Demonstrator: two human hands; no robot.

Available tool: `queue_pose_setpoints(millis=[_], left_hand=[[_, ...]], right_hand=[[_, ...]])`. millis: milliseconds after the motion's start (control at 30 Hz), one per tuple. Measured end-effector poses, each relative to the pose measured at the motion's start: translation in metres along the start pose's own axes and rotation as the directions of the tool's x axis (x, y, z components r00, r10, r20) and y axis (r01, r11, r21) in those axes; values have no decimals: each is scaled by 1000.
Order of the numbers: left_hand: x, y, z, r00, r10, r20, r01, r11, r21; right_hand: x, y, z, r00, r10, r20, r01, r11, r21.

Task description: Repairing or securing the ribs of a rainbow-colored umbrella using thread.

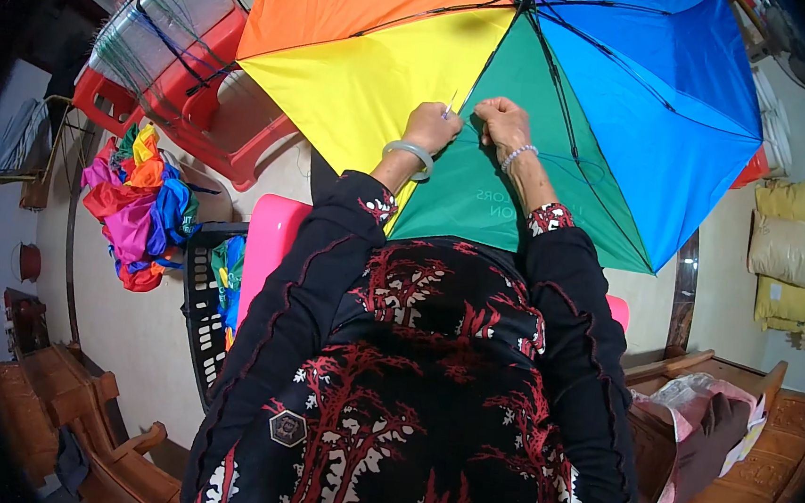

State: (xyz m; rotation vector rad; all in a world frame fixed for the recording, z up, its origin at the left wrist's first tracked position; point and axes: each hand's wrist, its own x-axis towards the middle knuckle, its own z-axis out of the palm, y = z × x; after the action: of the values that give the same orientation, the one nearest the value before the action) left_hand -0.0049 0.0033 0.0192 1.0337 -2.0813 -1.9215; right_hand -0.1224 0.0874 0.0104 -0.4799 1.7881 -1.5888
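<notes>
An opened rainbow umbrella (622,108) spreads across my lap, its inner side with black ribs toward me. Over the seam between its yellow and green panels, my left hand (434,129) is closed on a small pale thing with a thin pointed tip (449,109); its kind is unclear. Beside it, above the green panel, my right hand (504,127) is pinched, and whatever its fingertips hold is too small to make out. A dark thread (575,159) loops over the green panel to the right of that wrist.
At left, a red plastic stool (223,133) stands near strapped white blocks (170,20). Colourful folded fabric (142,203) is heaped beside a black basket (200,302). Carved wooden seats (79,396) flank me. Yellow sacks (785,253) are stacked at right.
</notes>
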Motion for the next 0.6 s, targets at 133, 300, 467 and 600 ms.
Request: queue_pose_setpoints(millis=[133,300,467,600], left_hand=[[5,-8,8,918,314,-243,-141,830,540],[-3,-7,11,910,274,-311,-62,833,550],[-6,1,16,906,209,-369,53,808,587],[-6,3,14,904,186,-385,101,783,614]], right_hand=[[10,11,3,912,-382,-151,260,821,-508],[12,8,-2,844,-499,-197,240,679,-694],[15,14,-4,823,-547,-150,299,643,-705],[13,15,5,834,-547,-78,376,665,-645]])
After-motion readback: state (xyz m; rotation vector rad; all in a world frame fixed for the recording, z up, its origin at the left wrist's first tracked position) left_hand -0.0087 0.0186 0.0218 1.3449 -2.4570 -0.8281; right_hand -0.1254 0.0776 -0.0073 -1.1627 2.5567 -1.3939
